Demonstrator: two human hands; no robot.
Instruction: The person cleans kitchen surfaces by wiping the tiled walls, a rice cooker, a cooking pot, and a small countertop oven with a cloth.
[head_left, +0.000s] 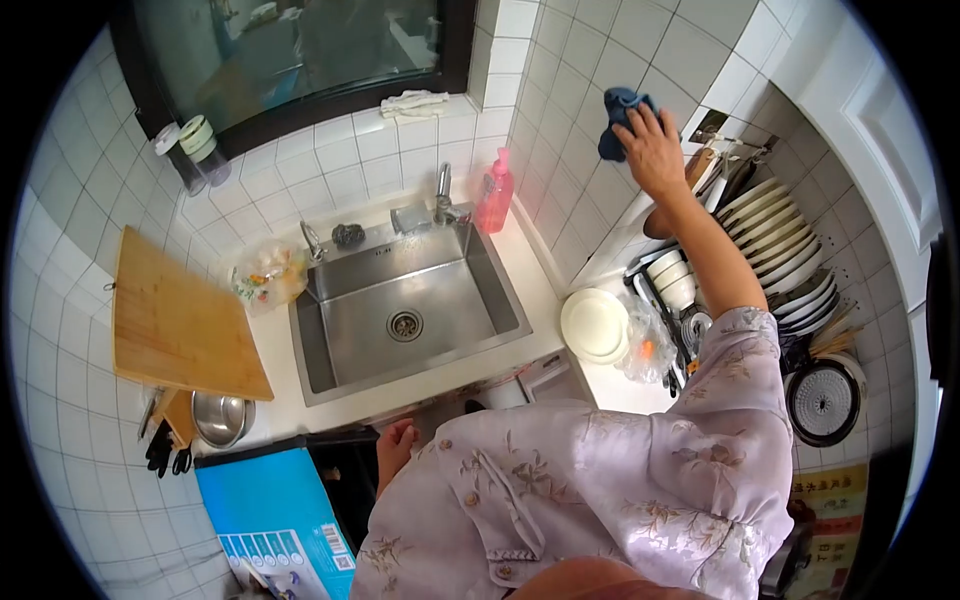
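Observation:
My right hand (652,150) presses a crumpled dark blue cloth (622,118) against the white tiled wall (590,60) on the right, above the dish rack. Its arm reaches up past the stacked bowls. Low in the view, my left hand (398,443) hangs by my body at the counter's front edge, fingers curled, nothing visible in it. Between the hands lies the steel sink (400,370), its basin bare, with a tap (443,190) behind it. A pink soap bottle (495,192) stands at the sink's right back corner.
At left are a wooden cutting board (180,320), a steel bowl (222,418) and a plastic bag (270,275). A blue box (270,510) sits below. On the right are a white lid (595,326), a rack of plates (775,235) and a window frame (300,118) stands behind.

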